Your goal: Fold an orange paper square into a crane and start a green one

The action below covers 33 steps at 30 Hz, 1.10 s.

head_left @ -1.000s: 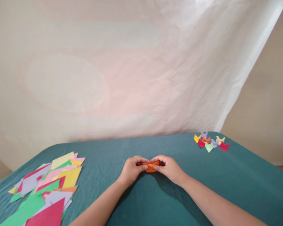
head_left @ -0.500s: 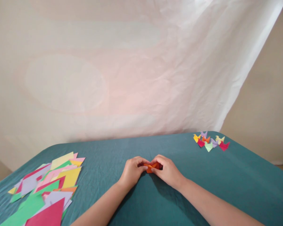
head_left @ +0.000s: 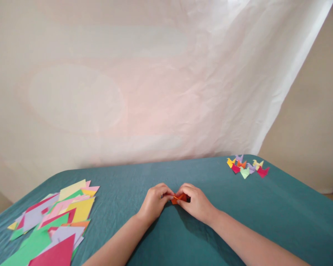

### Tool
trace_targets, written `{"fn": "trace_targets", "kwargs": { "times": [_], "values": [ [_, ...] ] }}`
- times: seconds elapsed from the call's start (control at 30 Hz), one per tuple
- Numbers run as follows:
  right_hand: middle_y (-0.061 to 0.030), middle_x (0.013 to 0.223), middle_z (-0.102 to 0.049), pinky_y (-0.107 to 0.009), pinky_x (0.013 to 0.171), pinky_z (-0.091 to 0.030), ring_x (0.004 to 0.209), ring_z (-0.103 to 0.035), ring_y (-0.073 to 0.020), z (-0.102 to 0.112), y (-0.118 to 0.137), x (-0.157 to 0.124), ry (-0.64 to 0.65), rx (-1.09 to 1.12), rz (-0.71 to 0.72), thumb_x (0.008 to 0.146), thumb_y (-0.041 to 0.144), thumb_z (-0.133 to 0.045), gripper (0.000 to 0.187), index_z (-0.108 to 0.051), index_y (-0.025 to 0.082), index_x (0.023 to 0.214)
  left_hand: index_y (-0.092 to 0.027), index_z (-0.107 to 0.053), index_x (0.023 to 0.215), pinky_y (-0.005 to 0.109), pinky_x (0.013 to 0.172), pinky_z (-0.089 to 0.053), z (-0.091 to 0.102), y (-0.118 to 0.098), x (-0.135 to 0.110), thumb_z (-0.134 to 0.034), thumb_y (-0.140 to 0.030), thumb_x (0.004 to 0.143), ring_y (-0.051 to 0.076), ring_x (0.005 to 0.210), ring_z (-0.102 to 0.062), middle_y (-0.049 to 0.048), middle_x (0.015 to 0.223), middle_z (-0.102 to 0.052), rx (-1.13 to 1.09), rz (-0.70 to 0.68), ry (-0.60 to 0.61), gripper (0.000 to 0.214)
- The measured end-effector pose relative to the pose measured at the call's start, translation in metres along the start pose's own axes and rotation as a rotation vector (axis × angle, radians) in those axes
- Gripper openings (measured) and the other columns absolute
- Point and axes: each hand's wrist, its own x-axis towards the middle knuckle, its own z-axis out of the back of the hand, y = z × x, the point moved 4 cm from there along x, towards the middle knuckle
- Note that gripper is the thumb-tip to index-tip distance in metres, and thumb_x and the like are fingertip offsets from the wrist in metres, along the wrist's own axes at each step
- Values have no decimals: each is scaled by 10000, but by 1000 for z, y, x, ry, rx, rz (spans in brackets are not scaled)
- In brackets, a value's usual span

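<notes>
Between my hands, just above the middle of the table, is a small folded piece of orange paper (head_left: 174,201). My left hand (head_left: 155,201) pinches its left end between thumb and fingers. The right end is in the closed fingers and thumb of my right hand (head_left: 195,203). The fingertips of both hands nearly meet over the paper and cover part of its folds, so its full shape is hidden.
A green cloth covers the table (head_left: 122,192). Loose coloured paper sheets (head_left: 52,221) lie overlapping at the left. Several small folded paper birds (head_left: 244,172) are grouped at the back right. A pale sheet (head_left: 155,92) hangs behind the table.
The fingertips have come slightly closer together, and less of the orange paper's left side shows. The paper's folds look narrower at the top. Everything else stays in place.
</notes>
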Motion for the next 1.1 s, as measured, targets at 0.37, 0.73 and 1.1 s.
{"fn": "trace_targets", "kwargs": {
  "times": [0.37, 0.73, 1.1],
  "values": [
    [8, 765, -639, -250, 678, -427, 727, -586, -149, 5, -7, 4, -6, 10, 0, 808, 122, -623, 104, -662, 216, 825, -231, -643, 952, 234, 714, -460, 3, 7, 1, -510, -123, 802, 138, 817, -592, 24, 980, -604, -84, 54, -143, 227],
    [-31, 818, -643, -308, 753, -463, 813, -591, -191, 15, 5, 4, -194, 67, 56, 832, 192, -606, 64, -651, 223, 799, -175, -598, 1004, 268, 664, -531, -22, 2, -5, -584, -222, 770, 188, 862, -642, 67, 963, -676, -399, 289, -127, 239],
    [-32, 912, -696, -305, 797, -480, 870, -624, -182, 10, 9, 3, -112, 109, 67, 888, 201, -525, 208, -675, 261, 1019, -167, -672, 850, 296, 815, -497, -13, 4, -2, -584, -190, 770, 185, 883, -639, 61, 933, -695, -369, 245, -204, 122]
  ]
}}
